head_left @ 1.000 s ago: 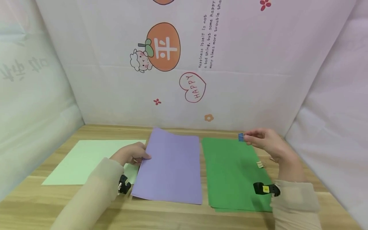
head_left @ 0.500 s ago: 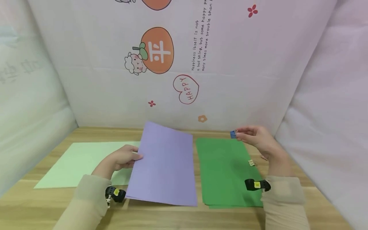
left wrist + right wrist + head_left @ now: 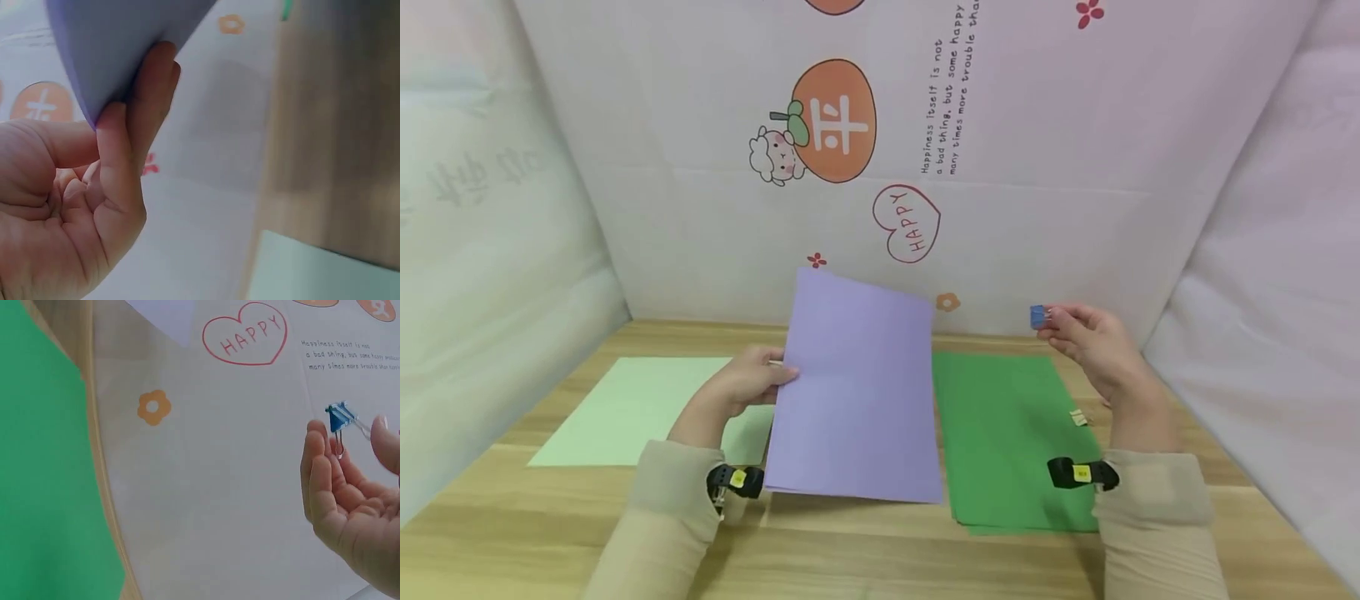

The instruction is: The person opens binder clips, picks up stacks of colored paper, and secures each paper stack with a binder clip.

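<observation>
My left hand (image 3: 747, 385) pinches the left edge of the purple paper (image 3: 859, 392), thumb in front and fingers behind. The paper is tilted up off the table, and its lower edge shows more than one layer. In the left wrist view the fingers (image 3: 115, 156) press against the back of the purple paper (image 3: 119, 50). On the right, my right hand (image 3: 1093, 346) holds a small blue binder clip (image 3: 1038, 317) by its wire handles, above the far end of the green paper (image 3: 1015, 442). The right wrist view shows the binder clip (image 3: 340, 417) between thumb and fingers.
Light green paper (image 3: 640, 408) lies at the left of the wooden table (image 3: 850, 550), partly behind the left hand. A pale clip (image 3: 1078, 417) lies at the green stack's right edge. White printed cloth (image 3: 715, 250) rises behind and at both sides.
The left hand has lifted the purple paper, which now stands higher and more tilted. The right hand has risen slightly with the binder clip. The head view has shifted a little.
</observation>
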Tool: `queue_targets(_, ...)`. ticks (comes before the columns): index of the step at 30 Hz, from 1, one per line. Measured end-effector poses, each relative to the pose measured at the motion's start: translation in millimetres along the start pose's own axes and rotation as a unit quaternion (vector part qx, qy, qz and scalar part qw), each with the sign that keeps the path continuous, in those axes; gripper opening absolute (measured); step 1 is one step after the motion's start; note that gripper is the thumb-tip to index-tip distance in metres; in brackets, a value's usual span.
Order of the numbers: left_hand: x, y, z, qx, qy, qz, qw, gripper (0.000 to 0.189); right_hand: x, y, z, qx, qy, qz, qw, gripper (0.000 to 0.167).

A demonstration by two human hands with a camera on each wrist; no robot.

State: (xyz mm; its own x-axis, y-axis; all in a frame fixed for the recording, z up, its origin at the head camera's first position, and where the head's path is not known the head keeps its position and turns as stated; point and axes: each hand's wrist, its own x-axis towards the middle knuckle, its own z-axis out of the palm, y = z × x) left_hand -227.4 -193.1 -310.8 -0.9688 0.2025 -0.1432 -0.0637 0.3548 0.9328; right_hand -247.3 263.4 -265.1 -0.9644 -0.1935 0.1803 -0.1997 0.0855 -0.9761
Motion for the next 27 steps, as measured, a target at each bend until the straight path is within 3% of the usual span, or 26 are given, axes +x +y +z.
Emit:
queue_targets(5, -3.8, 15.5, -18.2, -0.019, 0.022, 0.016, 0.9995, 0.042, 5.9, -7, 8, 0.131, 0.019, -0.003, 0.9912, 0.026)
queue_targets(10, -7.2, 26.0, -28.5, -0.038, 0.030, 0.036, 0.9982, 0.045, 7.4, -15, 16, 0.193, 0.034, 0.000, 0.9806, 0.019)
queue_targets(17, -7.2, 28.3, -20.8, -0.051, 0.059, 0.062, 0.9950, 0.043, 4.8, -17, 23, 0.221, 0.047, 0.016, 0.9741, 0.018)
queue_targets(21, -3.7, 28.7, -11.9, -0.068, 0.060, 0.081, 0.9926, 0.043, 2.1, -16, 28, 0.229, 0.049, 0.025, 0.9718, 0.018)
queue_targets(27, -7.6, 35.7, -11.0, -0.090, 0.061, 0.106, 0.9884, 0.042, 3.7, -11, 39, 0.233, 0.046, 0.036, 0.9707, 0.017)
